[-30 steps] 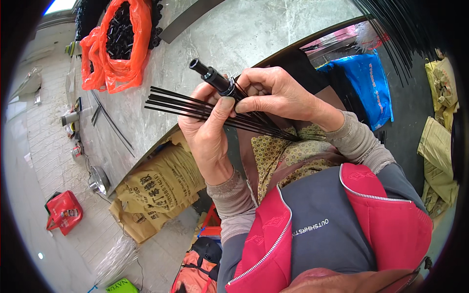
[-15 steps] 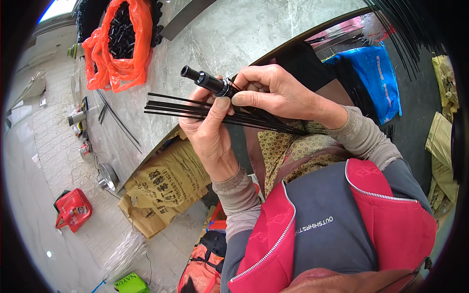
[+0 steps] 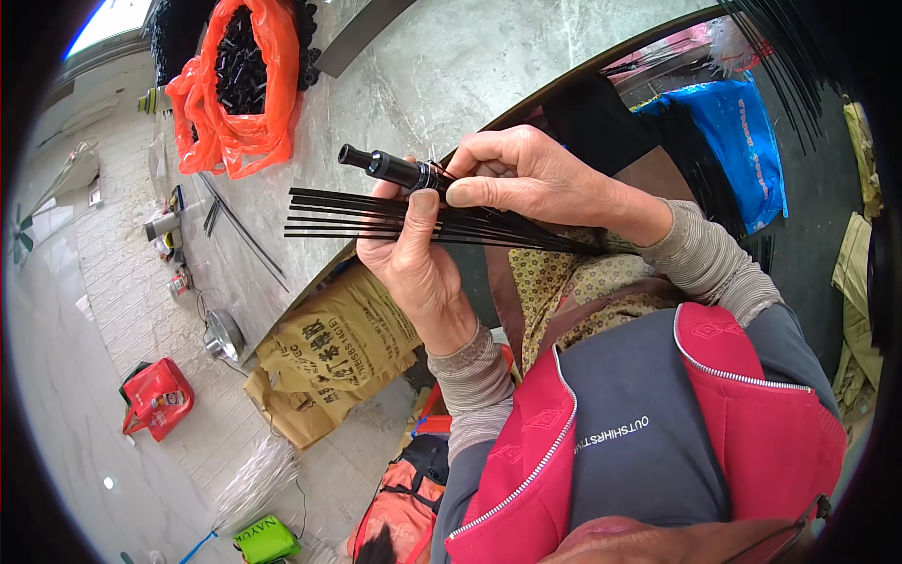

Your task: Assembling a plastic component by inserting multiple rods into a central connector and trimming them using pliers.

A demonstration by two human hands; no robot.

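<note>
One black tube (image 3: 398, 170) between both hands (image 3: 419, 268) (image 3: 537, 183)

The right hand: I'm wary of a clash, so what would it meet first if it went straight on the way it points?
Likely the black tube, just ahead of the right hand; but the left hand is right there too, and depth is unclear, so its thumb could come first.

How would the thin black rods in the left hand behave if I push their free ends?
The thin black rods are probably springy rather than floppy, because their ends stick out straight beyond the left hand. Each is likely light, being so slender. They may slide against each other, since gaps show between their ends.
</note>
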